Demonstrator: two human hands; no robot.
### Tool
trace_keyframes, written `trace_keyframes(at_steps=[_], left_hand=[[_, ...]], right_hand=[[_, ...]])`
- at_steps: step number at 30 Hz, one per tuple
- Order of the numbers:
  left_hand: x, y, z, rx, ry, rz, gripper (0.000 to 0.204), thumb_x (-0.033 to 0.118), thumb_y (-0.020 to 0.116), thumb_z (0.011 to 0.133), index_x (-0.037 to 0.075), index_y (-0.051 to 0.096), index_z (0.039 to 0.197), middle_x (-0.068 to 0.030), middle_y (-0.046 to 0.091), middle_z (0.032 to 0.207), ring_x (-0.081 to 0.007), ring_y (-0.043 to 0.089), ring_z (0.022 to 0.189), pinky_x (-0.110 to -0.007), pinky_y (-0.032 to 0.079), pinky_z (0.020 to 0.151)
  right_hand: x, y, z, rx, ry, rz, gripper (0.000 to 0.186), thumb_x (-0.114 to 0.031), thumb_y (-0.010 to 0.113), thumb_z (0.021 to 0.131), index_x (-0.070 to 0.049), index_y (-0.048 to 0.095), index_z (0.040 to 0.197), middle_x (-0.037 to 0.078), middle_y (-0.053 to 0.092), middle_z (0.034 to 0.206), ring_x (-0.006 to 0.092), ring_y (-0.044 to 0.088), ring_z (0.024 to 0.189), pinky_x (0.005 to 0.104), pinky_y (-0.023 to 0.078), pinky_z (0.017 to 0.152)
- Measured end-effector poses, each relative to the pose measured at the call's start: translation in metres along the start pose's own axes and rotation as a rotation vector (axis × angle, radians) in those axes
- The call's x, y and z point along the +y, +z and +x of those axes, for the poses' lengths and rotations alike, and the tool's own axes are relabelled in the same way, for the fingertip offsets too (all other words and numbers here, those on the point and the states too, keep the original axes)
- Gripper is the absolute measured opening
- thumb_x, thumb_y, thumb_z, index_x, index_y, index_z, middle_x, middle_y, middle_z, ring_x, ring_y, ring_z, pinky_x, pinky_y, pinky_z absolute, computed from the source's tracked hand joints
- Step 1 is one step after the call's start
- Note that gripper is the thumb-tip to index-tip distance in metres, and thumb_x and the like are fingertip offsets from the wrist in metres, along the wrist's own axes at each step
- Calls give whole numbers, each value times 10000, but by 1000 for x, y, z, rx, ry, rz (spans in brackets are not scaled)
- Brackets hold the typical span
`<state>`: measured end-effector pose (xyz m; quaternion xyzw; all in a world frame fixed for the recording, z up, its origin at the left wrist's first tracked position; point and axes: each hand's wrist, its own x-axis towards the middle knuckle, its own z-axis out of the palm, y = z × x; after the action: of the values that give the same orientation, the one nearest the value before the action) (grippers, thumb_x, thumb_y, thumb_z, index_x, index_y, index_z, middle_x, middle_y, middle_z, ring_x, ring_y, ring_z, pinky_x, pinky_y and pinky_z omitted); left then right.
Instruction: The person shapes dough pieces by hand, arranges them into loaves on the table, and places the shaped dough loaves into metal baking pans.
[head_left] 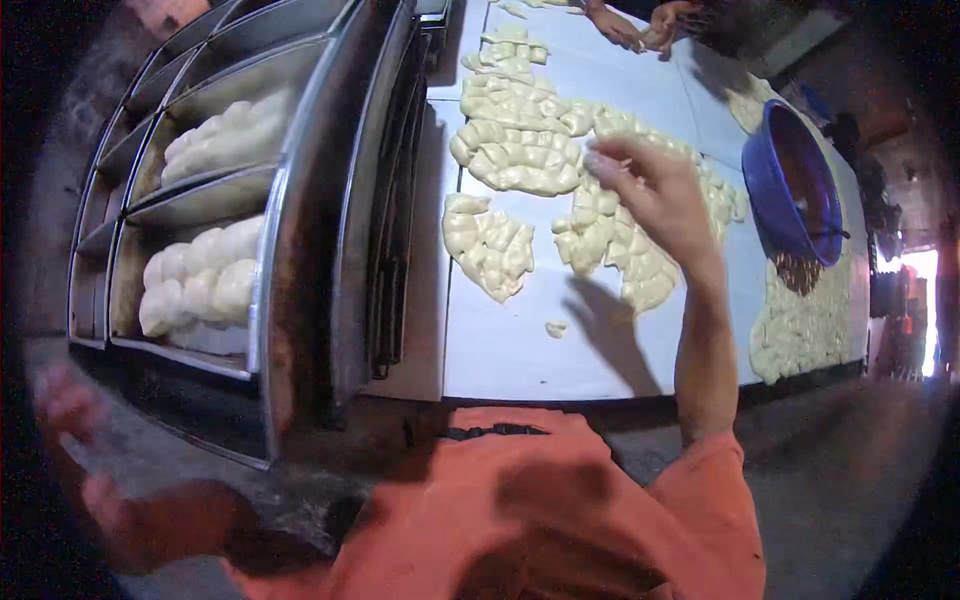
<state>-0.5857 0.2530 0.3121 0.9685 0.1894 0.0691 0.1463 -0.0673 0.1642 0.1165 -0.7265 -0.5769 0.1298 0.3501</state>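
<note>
My right hand (pixel 655 190) is over the white table, above the pieces of pale dough (pixel 615 240). Its fingers are loosely bent, slightly blurred, and I see nothing held in them. Far off to the left, my left hand (pixel 72 408) is low beside a rack of metal pans, smeared by motion so its fingers do not read. Inside the nearest pan (pixel 190 350) lies a loaf of rounded dough lumps (pixel 205 275); the pan behind it holds another dough loaf (pixel 230 138). A small scrap of dough (pixel 556 328) sits alone near the table's front.
A blue basin (pixel 795 185) stands tilted-looking at the table's right, beside a sheet of dough (pixel 800 325). At the far edge are another person's hands (pixel 640 30). Dark stacked trays (pixel 395 200) stand between the pans and the white tabletop (pixel 520 365).
</note>
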Motion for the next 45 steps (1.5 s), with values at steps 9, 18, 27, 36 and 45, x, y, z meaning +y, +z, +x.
trace_keyframes(at_steps=[9,18,27,36,45], left_hand=[[119,262,184,163,-390,-561,332,301,774,847,29,715,1026,-138,728,894,-255,715,777,-355,544,661],[15,379,276,256,-333,-241,344,153,674,872,72,662,1206,-172,621,1274,-324,601,1171,-407,484,987],[-23,375,292,-88,-126,-91,266,248,744,812,130,721,1049,-106,513,1407,-384,370,1376,-539,409,1045],[-24,380,293,29,-196,-83,192,223,729,825,109,690,975,-94,593,1328,-325,469,1320,-480,436,1026],[-31,389,282,253,-200,-335,189,208,654,832,69,677,958,-209,628,1229,-366,552,1221,-473,425,1028]], right_hand=[[98,109,-43,-140,-133,-120,316,-298,730,842,-44,710,1029,167,678,938,346,652,875,448,514,779],[92,142,-31,-87,-353,-265,237,-243,690,793,-47,680,927,107,625,948,274,551,987,438,411,810],[89,141,-34,-132,-156,44,166,-147,662,752,-27,621,860,183,630,671,402,616,668,497,428,702],[73,107,-59,-285,26,136,189,-150,641,761,-1,583,863,240,590,708,403,589,662,466,471,678],[62,113,-59,-148,364,356,366,-273,670,866,-5,641,1113,198,706,893,314,697,793,434,529,725]])
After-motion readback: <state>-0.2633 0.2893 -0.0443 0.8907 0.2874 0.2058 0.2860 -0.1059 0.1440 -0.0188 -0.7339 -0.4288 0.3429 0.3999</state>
